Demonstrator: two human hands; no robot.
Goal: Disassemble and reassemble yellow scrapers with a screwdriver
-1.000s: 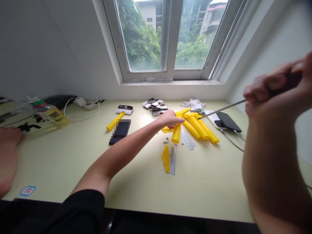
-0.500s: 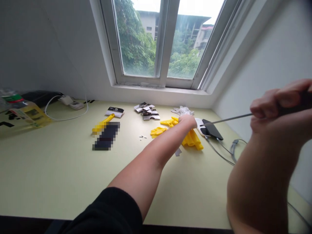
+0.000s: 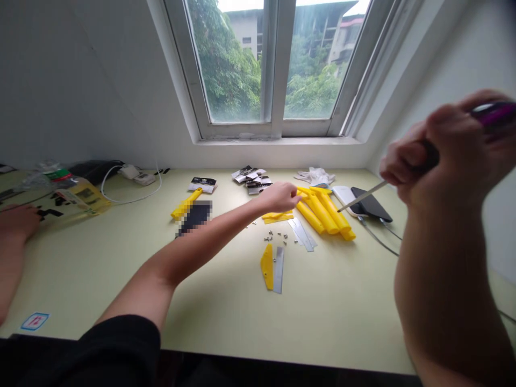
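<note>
Purple-and-black screwdriver with a thin metal shaft [image 3: 363, 197] closed in the fist of the right hand [image 3: 447, 153], fingers wrapped tight about the grip. Shaft leaves the fist on its left side and slopes down to the left; tip lies over the yellow tubular plastic handles [image 3: 323, 212], contact not certain. Butt end shows purple beyond the fist, up at the right edge of view. Handles lie bunched side by side on the pale green tabletop [image 3: 226, 306], long axes running from beside the left hand toward the person and out to the right. Left hand [image 3: 281, 197] at their upper left ends, fingers curled narrow; cannot tell whether it grips one. Just below that hand: flat yellow plastic pieces [image 3: 278, 216]. Nearer the person, small metal screws [image 3: 270, 237] scattered left of the thin grey metal blades [image 3: 301, 235]. Nearer again, a yellow plastic blade holder with angled edge [image 3: 266, 269] and a single grey metal strip [image 3: 278, 277] set alongside, both lengthwise toward the person.
</note>
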